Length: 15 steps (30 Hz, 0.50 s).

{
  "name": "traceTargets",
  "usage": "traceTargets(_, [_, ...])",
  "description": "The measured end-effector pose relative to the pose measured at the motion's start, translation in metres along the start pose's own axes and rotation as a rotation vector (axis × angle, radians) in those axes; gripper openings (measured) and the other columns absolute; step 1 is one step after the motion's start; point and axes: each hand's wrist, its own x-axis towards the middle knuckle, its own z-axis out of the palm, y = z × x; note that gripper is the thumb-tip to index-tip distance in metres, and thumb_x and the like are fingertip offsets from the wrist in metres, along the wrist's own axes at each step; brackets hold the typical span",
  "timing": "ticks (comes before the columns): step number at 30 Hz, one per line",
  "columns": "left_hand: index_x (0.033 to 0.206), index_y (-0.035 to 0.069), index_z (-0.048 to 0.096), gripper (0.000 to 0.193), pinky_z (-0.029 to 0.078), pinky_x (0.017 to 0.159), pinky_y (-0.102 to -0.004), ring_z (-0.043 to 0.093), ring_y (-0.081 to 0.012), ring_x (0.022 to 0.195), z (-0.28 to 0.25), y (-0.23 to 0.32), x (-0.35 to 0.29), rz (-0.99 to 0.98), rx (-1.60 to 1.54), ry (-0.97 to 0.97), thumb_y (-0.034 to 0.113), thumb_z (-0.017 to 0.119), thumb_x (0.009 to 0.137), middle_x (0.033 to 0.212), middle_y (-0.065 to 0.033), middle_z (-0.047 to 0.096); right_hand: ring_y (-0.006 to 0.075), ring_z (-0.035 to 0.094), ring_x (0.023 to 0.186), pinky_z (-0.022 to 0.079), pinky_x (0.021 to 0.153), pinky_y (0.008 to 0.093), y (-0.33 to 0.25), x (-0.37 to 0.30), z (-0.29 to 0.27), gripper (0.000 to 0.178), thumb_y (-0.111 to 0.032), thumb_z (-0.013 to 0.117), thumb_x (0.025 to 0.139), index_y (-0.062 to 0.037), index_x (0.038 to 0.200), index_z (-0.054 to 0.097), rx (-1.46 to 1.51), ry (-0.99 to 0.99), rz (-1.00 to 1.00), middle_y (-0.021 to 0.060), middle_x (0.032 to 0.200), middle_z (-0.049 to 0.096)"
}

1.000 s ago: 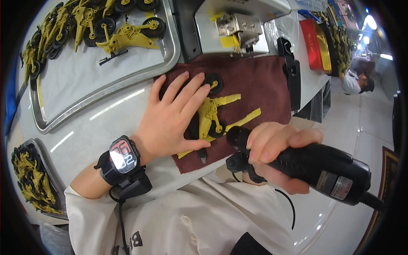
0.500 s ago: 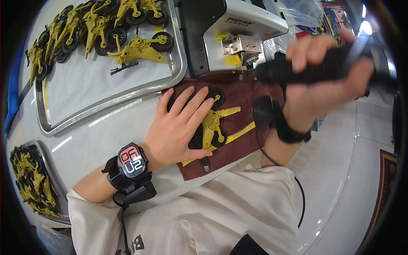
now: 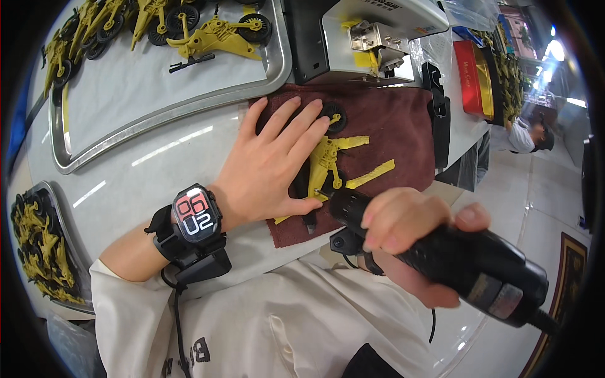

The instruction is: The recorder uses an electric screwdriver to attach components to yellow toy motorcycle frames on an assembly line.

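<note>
A yellow toy motorcycle (image 3: 322, 165) with black wheels lies on a dark red cloth (image 3: 403, 135), partly hidden under my left hand (image 3: 268, 160). That hand lies flat with fingers spread, its thumb resting along the toy's lower end. My right hand (image 3: 403, 230) is wrapped around a black electric screwdriver (image 3: 485, 264). The screwdriver's tip points left at the toy's lower part, beside my left thumb; whether it touches a screw is too small to tell. Yellow tape strips (image 3: 372, 174) lie on the cloth next to the toy.
Behind the cloth stands a grey-and-black machine (image 3: 378, 16) with a metal feeder front. A metal tray (image 3: 170, 120) at the far left holds several yellow motorcycles (image 3: 220, 38); a smaller tray (image 3: 69, 233) at left holds yellow parts. At the right are a red box (image 3: 469, 79) and a distant person.
My right hand has brought the electric screwdriver down and left from the upper right, so its tip is now at the toy motorcycle. My left hand stays spread on the toy.
</note>
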Motion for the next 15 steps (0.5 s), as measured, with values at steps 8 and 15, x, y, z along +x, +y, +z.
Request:
traceTargets(8, [0.135, 0.005, 0.035, 0.098, 0.019, 0.106, -0.0530, 0.033, -0.0331, 0.130, -0.006, -0.002, 0.002, -0.012, -0.007, -0.003, 0.041, 0.074, 0.054, 0.142, -0.0147, 0.035, 0.0254, 0.060, 0.057, 0.050, 0.055, 0.0365, 0.010, 0.014, -0.004, 0.076, -0.053, 0.067, 0.078, 0.0026, 0.116, 0.031, 0.046, -0.163, -0.009, 0.0159, 0.076, 0.060])
traceTargets(15, [0.133, -0.001, 0.036, 0.095, 0.019, 0.107, -0.0531, 0.035, -0.0365, 0.127, -0.011, 0.009, -0.007, -0.027, -0.099, 0.046, 0.042, 0.073, 0.057, 0.135, -0.0226, 0.037, 0.0171, 0.043, 0.042, 0.038, 0.040, 0.0281, -0.013, 0.017, -0.007, 0.072, -0.056, 0.054, 0.084, 0.0004, 0.122, 0.033, -0.181, 0.685, -0.159, 0.0067, 0.060, 0.047])
